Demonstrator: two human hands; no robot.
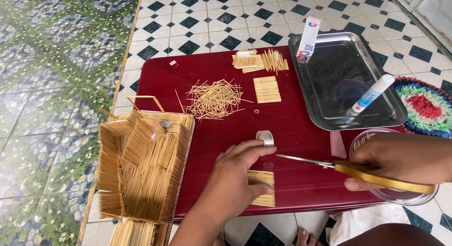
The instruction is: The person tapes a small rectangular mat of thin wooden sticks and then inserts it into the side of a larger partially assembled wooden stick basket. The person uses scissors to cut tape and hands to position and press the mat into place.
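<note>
Left hand (pixel 235 173) lies flat, pinning a stick panel (pixel 262 188) at lower centre; right hand (pixel 400 161) grips shut scissors (pixel 329 165). Loose sticks (pixel 214 99) remain unglued; the model (pixel 141 168) at lower left looks part-built.

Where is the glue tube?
The white glue tube lies inside the silver metal tray, at the red table's far right, above the right hand.

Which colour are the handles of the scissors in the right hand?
Yellow. The scissors in the right hand show best in the head view.
</note>
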